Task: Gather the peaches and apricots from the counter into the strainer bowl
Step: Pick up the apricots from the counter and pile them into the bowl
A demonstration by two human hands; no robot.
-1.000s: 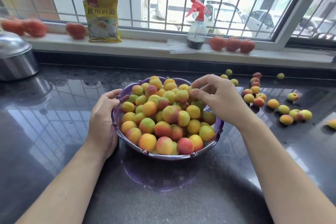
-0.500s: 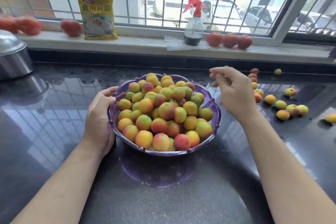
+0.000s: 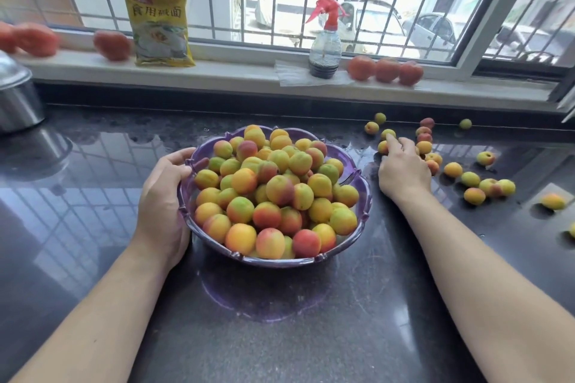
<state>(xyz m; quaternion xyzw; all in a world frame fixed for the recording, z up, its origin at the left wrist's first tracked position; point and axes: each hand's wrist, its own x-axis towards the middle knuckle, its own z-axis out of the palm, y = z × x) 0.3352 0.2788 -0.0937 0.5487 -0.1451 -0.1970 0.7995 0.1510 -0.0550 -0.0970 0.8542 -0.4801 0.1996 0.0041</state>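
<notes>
A purple strainer bowl (image 3: 366, 196) stands mid-counter, heaped with yellow, orange and red peaches and apricots (image 3: 273, 186). My left hand (image 3: 165, 193) grips the bowl's left rim, thumb over the edge. My right hand (image 3: 404, 168) lies on the counter just right of the bowl, among loose fruit. Its fingers curl over a small apricot (image 3: 382, 148) and hide part of it. Several more loose apricots (image 3: 452, 169) lie scattered to the right, out to the counter's right edge.
The dark glossy counter (image 3: 280, 320) runs under a barred window. On the sill stand a yellow bag (image 3: 160, 25), a red-topped spray bottle (image 3: 325, 50) and red round fruit (image 3: 385, 70), with more (image 3: 112, 45) at the left. A steel pot (image 3: 15, 96) sits far left.
My right hand left the top of the fruit heap, swung right and came down on the loose apricots beside the bowl. My left hand stayed on the rim.
</notes>
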